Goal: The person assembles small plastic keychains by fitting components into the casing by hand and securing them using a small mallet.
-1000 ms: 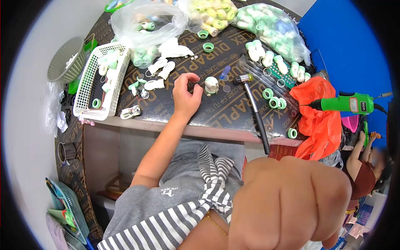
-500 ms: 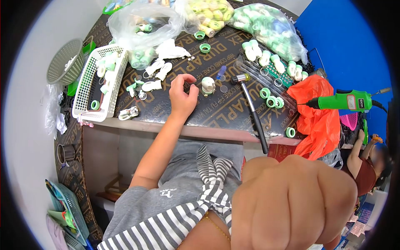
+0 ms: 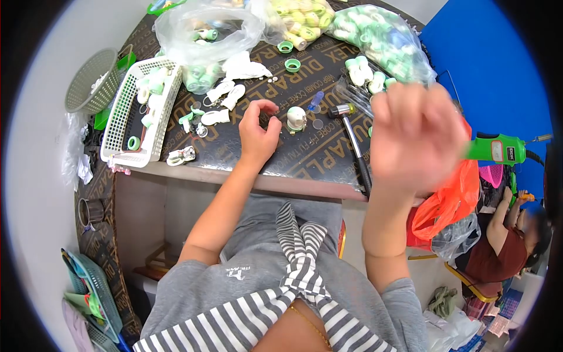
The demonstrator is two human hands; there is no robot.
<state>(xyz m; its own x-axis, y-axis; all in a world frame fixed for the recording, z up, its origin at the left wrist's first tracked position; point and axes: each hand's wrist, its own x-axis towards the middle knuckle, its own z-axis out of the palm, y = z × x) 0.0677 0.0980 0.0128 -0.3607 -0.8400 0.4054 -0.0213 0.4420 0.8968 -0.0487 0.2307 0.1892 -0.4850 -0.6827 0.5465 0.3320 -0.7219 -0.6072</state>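
My left hand [image 3: 260,134] rests on the dark printed tabletop, fingers loosely curled, a gap between thumb and fingers, nothing in it. Just right of it stands a small white-and-green plastic piece [image 3: 296,119] with a metallic part. A blue translucent piece [image 3: 316,98] and a clear disc [image 3: 318,124] lie beyond that. My right hand [image 3: 413,135] is raised over the table's right side, smeared by motion; whether it holds anything cannot be made out. It hides part of the green parts and the orange bag [image 3: 451,199]. A hammer [image 3: 355,146] lies between my hands.
A white basket [image 3: 111,126] of parts stands at left, near white shoe-shaped pieces [image 3: 217,117]. Bags of parts [image 3: 375,41] line the back. A green electric screwdriver [image 3: 498,149] is at right. Farther right, another person [image 3: 501,252] sits working.
My right hand has moved from close before the camera, forward to over the table's right side. My left hand stays nearly in place.
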